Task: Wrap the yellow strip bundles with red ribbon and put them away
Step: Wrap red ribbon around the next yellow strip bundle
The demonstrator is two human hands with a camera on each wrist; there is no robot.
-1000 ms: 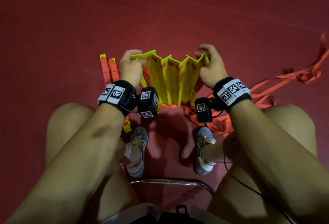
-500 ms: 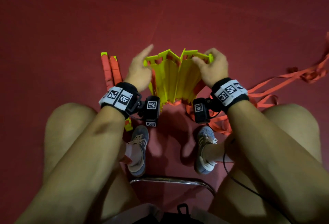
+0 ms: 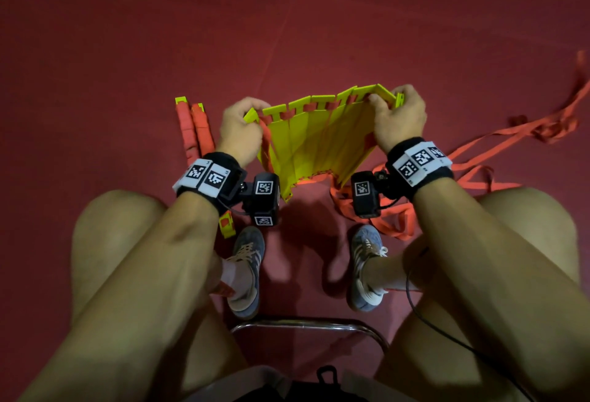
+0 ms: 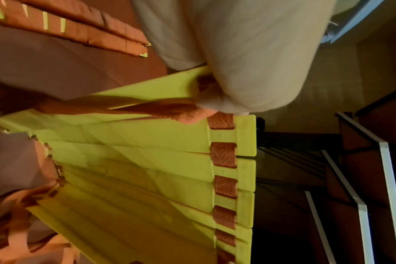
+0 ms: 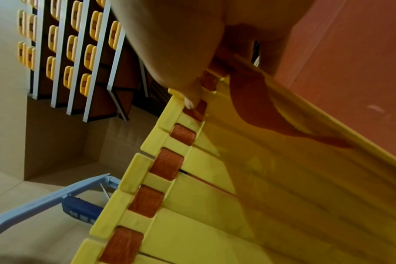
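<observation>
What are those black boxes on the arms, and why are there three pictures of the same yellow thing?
There is no machine here. A person is sitting down, and three cameras film their hands. One camera is worn on the head and looks down at the shoes and the red floor. The black boxes at the wrists are the other two cameras. They look along the hands, so their pictures show the same thing close up. The left hand and the right hand each grip one end of a row of yellow strips, laced together with red ribbon. Loose ribbon lies on the floor to the right. Two wrapped bundles lie to the left.
</observation>
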